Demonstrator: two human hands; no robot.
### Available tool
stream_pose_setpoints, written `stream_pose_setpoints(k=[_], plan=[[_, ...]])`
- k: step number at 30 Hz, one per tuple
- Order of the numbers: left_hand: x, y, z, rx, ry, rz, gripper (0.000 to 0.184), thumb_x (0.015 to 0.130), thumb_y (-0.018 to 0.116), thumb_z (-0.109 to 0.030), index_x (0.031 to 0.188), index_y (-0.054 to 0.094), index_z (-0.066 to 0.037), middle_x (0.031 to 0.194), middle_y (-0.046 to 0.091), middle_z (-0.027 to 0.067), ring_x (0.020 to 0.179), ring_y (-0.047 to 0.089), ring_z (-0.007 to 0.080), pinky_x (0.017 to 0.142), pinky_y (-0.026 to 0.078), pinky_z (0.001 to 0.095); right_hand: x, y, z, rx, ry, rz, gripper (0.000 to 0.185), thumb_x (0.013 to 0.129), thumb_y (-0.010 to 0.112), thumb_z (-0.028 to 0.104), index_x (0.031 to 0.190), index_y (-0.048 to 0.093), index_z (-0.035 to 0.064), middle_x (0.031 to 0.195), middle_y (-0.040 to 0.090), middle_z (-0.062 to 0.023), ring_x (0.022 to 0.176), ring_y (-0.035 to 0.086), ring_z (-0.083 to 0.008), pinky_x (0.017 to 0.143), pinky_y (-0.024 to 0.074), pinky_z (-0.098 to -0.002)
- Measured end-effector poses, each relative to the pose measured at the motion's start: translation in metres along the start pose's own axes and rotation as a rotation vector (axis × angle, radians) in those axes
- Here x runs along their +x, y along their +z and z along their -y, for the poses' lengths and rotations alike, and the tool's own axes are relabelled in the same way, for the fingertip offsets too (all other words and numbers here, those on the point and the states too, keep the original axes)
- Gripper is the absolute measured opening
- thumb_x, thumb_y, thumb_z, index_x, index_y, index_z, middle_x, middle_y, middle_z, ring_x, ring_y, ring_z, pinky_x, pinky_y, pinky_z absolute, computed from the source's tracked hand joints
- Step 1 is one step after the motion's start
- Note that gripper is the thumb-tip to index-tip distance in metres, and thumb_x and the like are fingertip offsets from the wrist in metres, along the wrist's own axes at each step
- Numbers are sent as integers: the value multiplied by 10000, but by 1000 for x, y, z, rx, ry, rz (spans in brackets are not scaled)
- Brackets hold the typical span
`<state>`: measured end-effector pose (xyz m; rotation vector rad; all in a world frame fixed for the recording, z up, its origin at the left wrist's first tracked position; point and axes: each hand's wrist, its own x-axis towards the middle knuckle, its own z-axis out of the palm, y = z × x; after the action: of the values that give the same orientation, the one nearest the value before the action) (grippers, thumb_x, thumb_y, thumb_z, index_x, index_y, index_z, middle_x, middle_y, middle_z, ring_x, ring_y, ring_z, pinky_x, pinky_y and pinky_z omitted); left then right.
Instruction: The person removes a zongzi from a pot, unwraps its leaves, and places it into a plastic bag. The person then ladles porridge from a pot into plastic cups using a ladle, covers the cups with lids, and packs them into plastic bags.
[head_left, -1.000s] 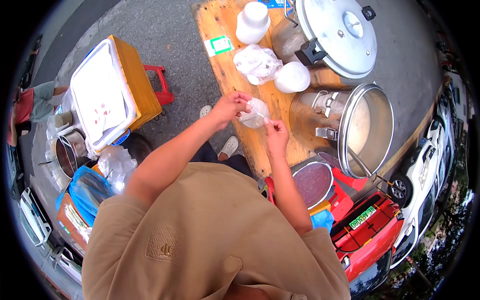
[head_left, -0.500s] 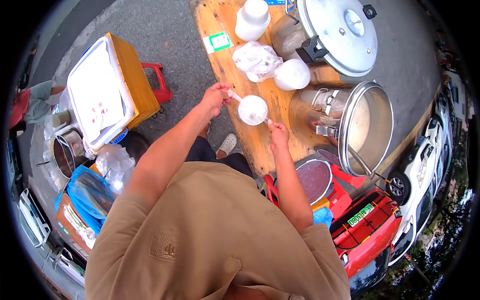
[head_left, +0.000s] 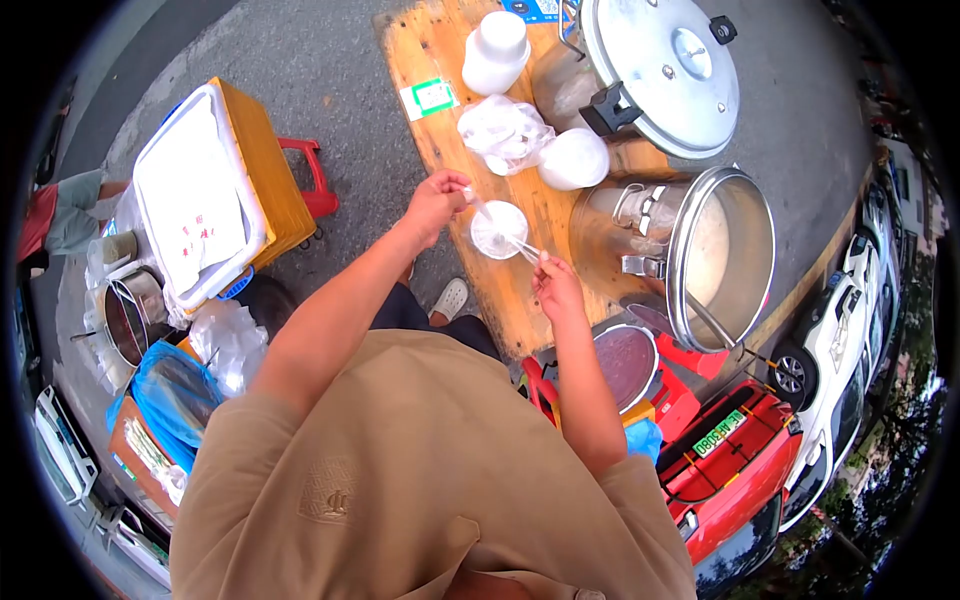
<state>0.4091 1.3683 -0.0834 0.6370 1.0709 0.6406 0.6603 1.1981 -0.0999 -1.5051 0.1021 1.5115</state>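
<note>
A small round white bowl (head_left: 497, 228) stands on the wooden table, with what looks like a thin clear plastic bag around it. Whitish strips run from it toward both sides. The fingers of my left hand (head_left: 437, 207) pinch one strip at the bowl's upper left. On the lower right, my right hand (head_left: 558, 287) is closed on the other strip, which stretches across the bowl's edge as narrow strands. What is inside the bowl is too blurred to make out.
On the wooden table (head_left: 440, 140) stand stacked white bowls (head_left: 496, 55), a bundle in plastic (head_left: 505, 135), a lidded steel pot (head_left: 660, 75) and an open steel pot (head_left: 625, 235) with a ladle. A yellow box (head_left: 270, 170) and a red stool (head_left: 312, 180) are leftward.
My right hand has moved slightly down and away from the bowl, drawing a whitish strip out over its edge. My left hand still pinches its strip. The view has shifted a little.
</note>
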Motion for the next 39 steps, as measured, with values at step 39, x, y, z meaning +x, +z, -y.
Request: stream_pose_setpoints(k=[39], plan=[[-4,18,15,491,233,485,311,997,598,-174,1281,603,-47,1147,671,110,1041,644,195,937,512,363,-16,74,67,-1169,-650,375,170,977,655,168,958,735,19,1037,666,-71,995,626,-189,905,493,-316]])
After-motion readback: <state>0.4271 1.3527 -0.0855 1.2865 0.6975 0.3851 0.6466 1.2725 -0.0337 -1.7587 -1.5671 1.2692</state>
